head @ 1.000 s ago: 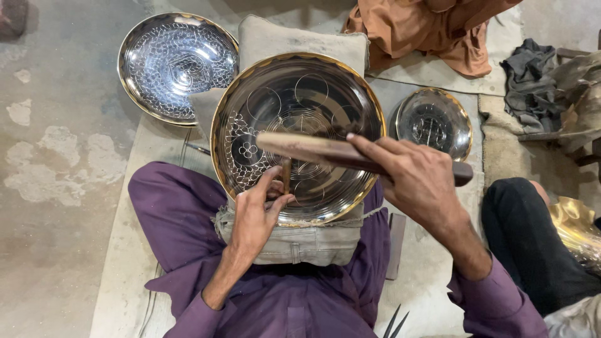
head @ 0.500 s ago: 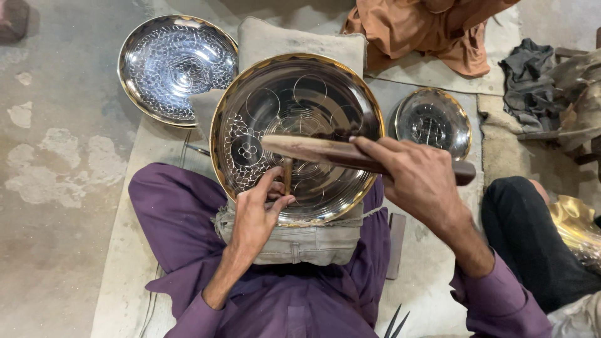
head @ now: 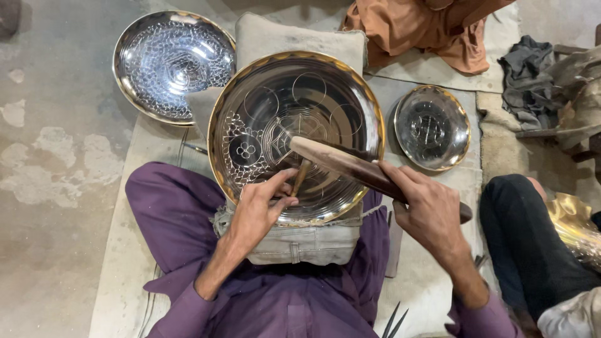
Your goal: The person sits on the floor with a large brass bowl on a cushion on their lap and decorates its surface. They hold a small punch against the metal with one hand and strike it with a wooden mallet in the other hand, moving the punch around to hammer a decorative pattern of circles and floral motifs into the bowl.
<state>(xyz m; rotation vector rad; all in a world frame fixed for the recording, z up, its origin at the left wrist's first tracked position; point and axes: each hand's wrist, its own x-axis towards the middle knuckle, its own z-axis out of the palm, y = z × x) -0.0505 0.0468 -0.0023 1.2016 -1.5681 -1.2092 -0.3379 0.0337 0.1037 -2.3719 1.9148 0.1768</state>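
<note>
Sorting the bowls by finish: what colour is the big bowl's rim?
Golden, around the silvery big bowl; the head view shows it.

Metal-engraving workshop: engraved trays (head: 172, 62) on floor mats, concrete floor (head: 50, 188).

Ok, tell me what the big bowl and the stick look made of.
Big bowl: polished metal with a gold-coloured rim; mirror reflections, engraved circles. Stick in the right hand: probably wood, smooth, pale tip darkening to brown.

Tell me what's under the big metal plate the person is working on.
The big metal plate rests on a grey padded cushion on the person's lap. How far the cushion reaches beneath is covered by the plate.
</note>
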